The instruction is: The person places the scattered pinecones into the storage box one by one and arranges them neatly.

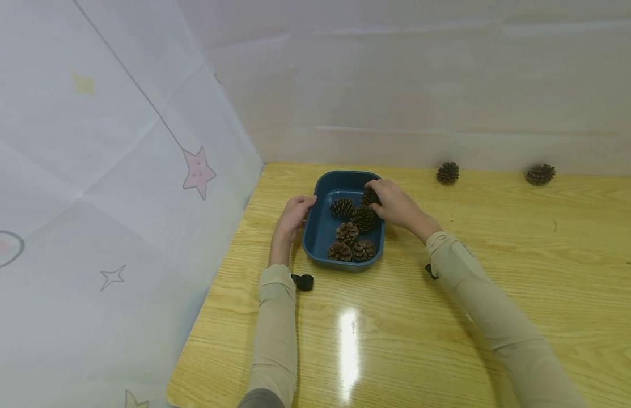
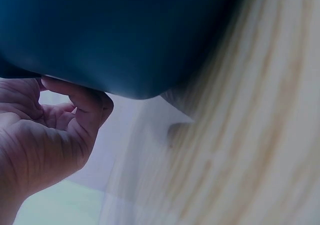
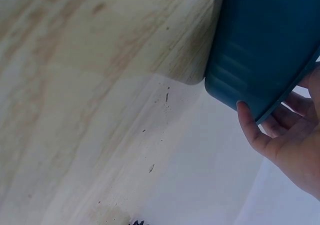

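A dark blue rectangular plastic bin (image 1: 320,235) stands on the table with several brown pine cones in it. My left hand (image 1: 293,214) grips the bin's left rim, thumb over the edge; in the left wrist view its bent fingers (image 2: 90,107) lie against the outside wall. Over the right rim reaches my right hand (image 1: 401,207), its thumb and fingers around a pine cone (image 1: 369,196) in the far right part of the bin. Another pine cone (image 1: 363,219) lies just below that hand. From the right wrist view, the rim hides the cone and most fingertips.
Two more pine cones, one (image 1: 448,173) and another (image 1: 540,174), lie along the table's back edge to the right. A pale sheet hangs behind, and a star-printed sheet (image 1: 111,198) flanks the wooden table (image 1: 448,317) on the left.
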### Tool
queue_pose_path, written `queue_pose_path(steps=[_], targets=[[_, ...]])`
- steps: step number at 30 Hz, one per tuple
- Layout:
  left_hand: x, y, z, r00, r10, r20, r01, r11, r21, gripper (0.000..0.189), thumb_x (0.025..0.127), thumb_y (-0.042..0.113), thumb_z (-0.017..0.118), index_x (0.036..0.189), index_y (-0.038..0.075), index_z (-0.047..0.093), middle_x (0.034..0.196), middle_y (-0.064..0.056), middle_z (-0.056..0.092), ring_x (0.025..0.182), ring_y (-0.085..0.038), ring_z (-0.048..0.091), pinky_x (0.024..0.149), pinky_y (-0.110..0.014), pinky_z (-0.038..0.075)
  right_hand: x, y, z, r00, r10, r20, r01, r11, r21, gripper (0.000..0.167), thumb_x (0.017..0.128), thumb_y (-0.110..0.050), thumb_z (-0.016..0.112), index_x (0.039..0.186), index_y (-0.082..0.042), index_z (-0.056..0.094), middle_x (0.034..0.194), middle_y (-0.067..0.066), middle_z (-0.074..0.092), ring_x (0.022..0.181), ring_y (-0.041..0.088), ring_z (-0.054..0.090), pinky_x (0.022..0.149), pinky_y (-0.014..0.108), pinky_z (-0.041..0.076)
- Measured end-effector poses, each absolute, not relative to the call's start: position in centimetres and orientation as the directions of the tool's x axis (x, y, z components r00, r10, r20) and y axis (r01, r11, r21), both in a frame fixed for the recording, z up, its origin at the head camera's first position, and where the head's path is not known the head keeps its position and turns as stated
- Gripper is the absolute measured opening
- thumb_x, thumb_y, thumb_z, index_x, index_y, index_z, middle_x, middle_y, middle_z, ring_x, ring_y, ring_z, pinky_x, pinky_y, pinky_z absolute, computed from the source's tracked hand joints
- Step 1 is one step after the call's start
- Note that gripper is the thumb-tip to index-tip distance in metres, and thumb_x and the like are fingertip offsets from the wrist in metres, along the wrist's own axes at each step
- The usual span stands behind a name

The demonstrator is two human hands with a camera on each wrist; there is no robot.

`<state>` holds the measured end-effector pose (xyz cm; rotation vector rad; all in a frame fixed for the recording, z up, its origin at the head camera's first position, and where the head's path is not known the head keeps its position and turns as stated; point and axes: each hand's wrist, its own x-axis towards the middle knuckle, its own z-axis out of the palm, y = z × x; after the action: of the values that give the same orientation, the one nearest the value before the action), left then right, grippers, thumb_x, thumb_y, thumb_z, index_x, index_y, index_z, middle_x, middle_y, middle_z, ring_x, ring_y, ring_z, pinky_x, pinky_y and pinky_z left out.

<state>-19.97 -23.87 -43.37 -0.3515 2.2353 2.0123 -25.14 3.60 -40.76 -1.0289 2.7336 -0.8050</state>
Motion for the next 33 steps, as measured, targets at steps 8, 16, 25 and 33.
queue_pose_path(steps=[8,16,25,33], targets=[[-19.9,-23.7,-43.4,-0.968,-0.09,-0.234,-0.242,0.093,0.966,0.042,0.108,0.033,0.058,0.121,-0.007,0.062,0.078,-0.001,0.055,0.06,-0.011,0.049,0.056,-0.025,0.04,-25.1,4.0,-40.9,-0.772,-0.632,0.062,-0.559,0.63,-0.54,0.053,0.102,-0.007,0.067,0.149,0.004,0.045,0.149,0.029,0.046,0.14,0.045,0.042,0.111,0.058,0.039],[-19.9,-23.7,-43.3,-0.965,-0.095,-0.243,-0.251,0.09,0.964,0.044,0.108,0.032,0.059,0.123,-0.008,0.062,0.084,-0.005,0.059,0.065,-0.012,0.054,0.058,-0.025,0.046,-25.4,4.8,-40.4,-0.788,-0.6,0.136,-0.565,0.619,-0.546,0.049,0.102,-0.005,0.065,0.146,0.007,0.047,0.146,0.029,0.05,0.137,0.046,0.046,0.111,0.058,0.039],[-20.0,-23.8,-43.1,-0.963,-0.102,-0.248,-0.258,0.095,0.962,0.043,0.108,0.033,0.058,0.127,-0.006,0.063,0.093,-0.011,0.061,0.071,-0.015,0.058,0.061,-0.026,0.049,-26.7,7.6,-39.1,-0.819,-0.544,0.182,-0.542,0.63,-0.555,0.047,0.102,-0.004,0.064,0.143,0.011,0.047,0.142,0.032,0.051,0.134,0.048,0.047,0.109,0.059,0.039],[-20.0,-23.6,-43.1,-0.966,-0.096,-0.241,-0.25,0.107,0.962,0.046,0.108,0.034,0.058,0.127,-0.008,0.061,0.095,-0.014,0.061,0.07,-0.014,0.057,0.06,-0.026,0.048,-27.5,10.9,-38.6,-0.848,-0.493,0.194,-0.518,0.697,-0.496,0.046,0.102,-0.004,0.063,0.143,0.012,0.048,0.139,0.034,0.053,0.131,0.05,0.048,0.107,0.062,0.039]])
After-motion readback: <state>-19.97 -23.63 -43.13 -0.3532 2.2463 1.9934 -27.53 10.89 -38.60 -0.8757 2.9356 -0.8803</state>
